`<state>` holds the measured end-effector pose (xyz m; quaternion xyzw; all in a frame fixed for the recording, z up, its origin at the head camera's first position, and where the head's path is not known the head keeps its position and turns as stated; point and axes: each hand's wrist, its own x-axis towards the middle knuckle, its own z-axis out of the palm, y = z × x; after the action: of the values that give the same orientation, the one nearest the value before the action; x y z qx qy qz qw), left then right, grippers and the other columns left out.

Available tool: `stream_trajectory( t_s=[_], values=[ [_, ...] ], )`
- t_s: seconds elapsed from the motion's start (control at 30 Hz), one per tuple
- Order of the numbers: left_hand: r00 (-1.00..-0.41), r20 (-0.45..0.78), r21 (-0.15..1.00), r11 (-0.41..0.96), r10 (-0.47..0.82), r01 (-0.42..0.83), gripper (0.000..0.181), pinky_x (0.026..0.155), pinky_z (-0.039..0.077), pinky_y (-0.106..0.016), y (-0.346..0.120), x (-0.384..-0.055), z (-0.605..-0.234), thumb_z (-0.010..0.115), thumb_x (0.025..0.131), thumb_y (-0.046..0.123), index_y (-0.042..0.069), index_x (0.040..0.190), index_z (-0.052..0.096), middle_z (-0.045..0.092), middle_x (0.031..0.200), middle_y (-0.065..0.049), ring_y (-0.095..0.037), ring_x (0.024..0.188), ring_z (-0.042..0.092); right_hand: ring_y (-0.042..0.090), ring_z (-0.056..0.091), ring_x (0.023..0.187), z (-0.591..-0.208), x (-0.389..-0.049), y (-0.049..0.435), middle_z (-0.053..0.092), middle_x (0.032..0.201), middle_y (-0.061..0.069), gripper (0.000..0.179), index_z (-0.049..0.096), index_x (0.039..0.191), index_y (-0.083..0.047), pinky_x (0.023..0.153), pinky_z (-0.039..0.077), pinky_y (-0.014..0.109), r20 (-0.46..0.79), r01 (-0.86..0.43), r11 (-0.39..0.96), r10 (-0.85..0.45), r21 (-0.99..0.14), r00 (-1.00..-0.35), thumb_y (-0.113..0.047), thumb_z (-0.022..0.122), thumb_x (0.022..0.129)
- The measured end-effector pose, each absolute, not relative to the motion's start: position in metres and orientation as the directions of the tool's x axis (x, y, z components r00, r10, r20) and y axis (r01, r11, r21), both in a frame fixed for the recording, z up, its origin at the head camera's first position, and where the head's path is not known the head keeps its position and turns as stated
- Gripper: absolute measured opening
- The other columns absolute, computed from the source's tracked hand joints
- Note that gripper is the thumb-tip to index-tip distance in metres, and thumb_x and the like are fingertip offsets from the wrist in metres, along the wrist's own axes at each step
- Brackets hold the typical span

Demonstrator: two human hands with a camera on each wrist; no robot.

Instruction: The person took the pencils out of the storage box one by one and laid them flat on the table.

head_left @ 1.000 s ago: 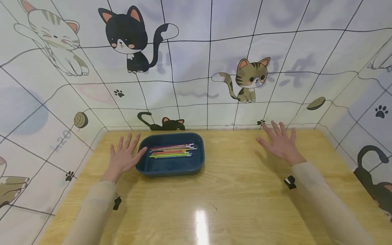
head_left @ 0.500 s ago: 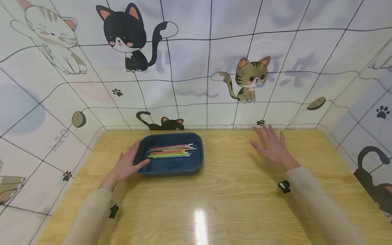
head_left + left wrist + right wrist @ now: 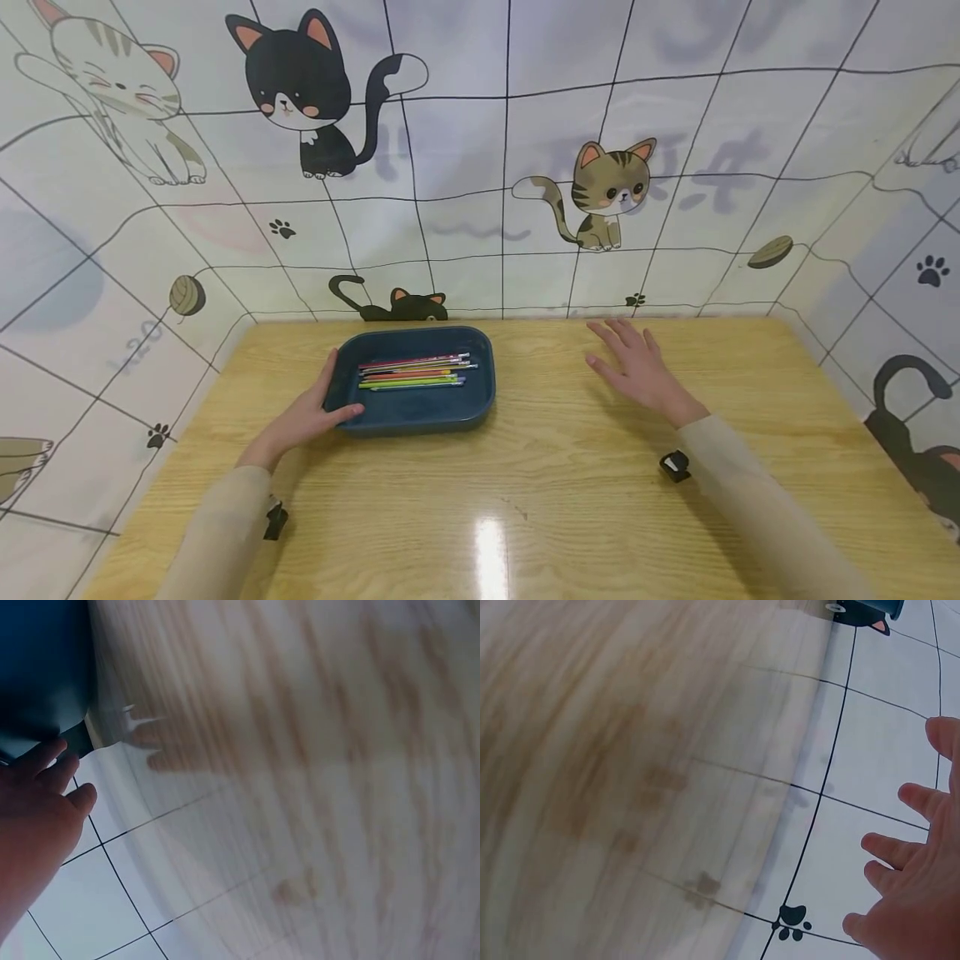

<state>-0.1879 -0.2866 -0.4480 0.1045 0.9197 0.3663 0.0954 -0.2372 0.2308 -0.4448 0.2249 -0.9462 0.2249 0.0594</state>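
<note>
A dark blue rectangular tray [image 3: 420, 414] with rounded corners sits on the table, left of centre. Several thin colored pencils [image 3: 412, 372], some with erasers at their ends, lie in it side by side. My left hand [image 3: 303, 412] grips the tray's left end, the thumb over the front left rim and the fingers along the outer wall. In the left wrist view, the fingers [image 3: 56, 761] meet the tray's side [image 3: 45, 667]. My right hand [image 3: 637, 371] hovers to the right of the tray, apart from it, fingers spread and loosely bent, holding nothing.
The light wood table [image 3: 585, 492] reaches back to a white wall covering [image 3: 465, 175] with black grid lines and cartoon cats. That covering also rises on both sides. A dark wrist device [image 3: 675, 465] hangs below the right sleeve, another [image 3: 275, 518] below the left.
My left hand has moved right onto the tray's left end, fingers lowering along its wall. My right hand has come left towards the tray. The tray has stayed in place.
</note>
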Motion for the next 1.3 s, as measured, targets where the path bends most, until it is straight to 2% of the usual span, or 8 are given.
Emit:
stream_trajectory(
  t_s=[0.13,0.33,0.63,0.77,1.07,1.3],
  values=[
    [-0.955,-0.094,0.693,0.707,0.28,0.139,0.111,0.106,0.018,-0.064,-0.286,-0.188,-0.448,0.072,0.086,0.04,0.013,0.154,-0.012,0.0,0.156,-0.028,-0.053,0.137,0.014,0.045,0.016,0.14,-0.445,-0.238,0.222,0.031,0.148,0.028,0.059,0.034,0.149,-0.006,0.107,0.005,0.066,0.242,-0.488,0.765,-0.424,-0.42,-0.873,-0.036,0.049,0.1],
    [-0.939,-0.084,0.711,0.68,0.334,0.178,0.117,0.107,0.02,-0.061,-0.273,-0.189,-0.453,0.076,0.082,0.04,0.012,0.154,-0.012,0.002,0.156,-0.029,-0.05,0.138,0.016,0.045,0.023,0.137,-0.446,-0.235,0.206,0.036,0.146,0.026,0.055,0.038,0.146,-0.005,0.106,0.017,0.064,0.291,-0.553,0.699,-0.471,-0.454,-0.833,-0.03,0.053,0.099],
    [-0.925,-0.085,0.734,0.65,0.371,0.193,0.121,0.109,0.019,-0.059,-0.252,-0.19,-0.453,0.079,0.079,0.041,0.014,0.154,-0.012,0.002,0.157,-0.026,-0.046,0.14,0.015,0.038,0.023,0.14,-0.433,-0.228,0.184,0.035,0.15,0.016,0.054,0.039,0.147,-0.009,0.107,0.023,0.059,0.273,-0.573,0.64,-0.511,-0.513,-0.815,-0.035,0.051,0.101],
    [-0.92,-0.067,0.728,0.65,0.385,0.219,0.122,0.109,0.02,-0.058,-0.245,-0.193,-0.451,0.079,0.079,0.042,0.013,0.154,-0.012,0.003,0.157,-0.025,-0.045,0.14,0.017,0.034,0.029,0.138,-0.424,-0.23,0.175,0.038,0.149,0.014,0.053,0.039,0.147,-0.01,0.108,0.026,0.054,0.268,-0.586,0.629,-0.531,-0.512,-0.804,-0.035,0.049,0.102],
    [-0.918,-0.087,0.75,0.632,0.387,0.196,0.121,0.109,0.019,-0.057,-0.239,-0.196,-0.453,0.079,0.079,0.041,0.014,0.154,-0.013,0.001,0.158,-0.022,-0.043,0.141,0.014,0.026,0.045,0.128,-0.411,-0.233,0.148,0.05,0.139,0.01,0.045,0.048,0.14,-0.005,0.103,0.036,0.047,0.283,-0.652,0.532,-0.614,-0.54,-0.737,-0.027,0.053,0.101],
    [-0.921,-0.079,0.76,0.621,0.381,0.191,0.12,0.109,0.019,-0.057,-0.237,-0.196,-0.453,0.079,0.079,0.041,0.017,0.155,-0.012,0.001,0.159,-0.021,-0.042,0.141,0.016,0.026,0.055,0.116,-0.414,-0.235,0.124,0.059,0.125,0.017,0.038,0.053,0.132,0.003,0.096,0.044,0.044,0.291,-0.686,0.457,-0.668,-0.566,-0.685,-0.009,0.058,0.096]
  ],
)
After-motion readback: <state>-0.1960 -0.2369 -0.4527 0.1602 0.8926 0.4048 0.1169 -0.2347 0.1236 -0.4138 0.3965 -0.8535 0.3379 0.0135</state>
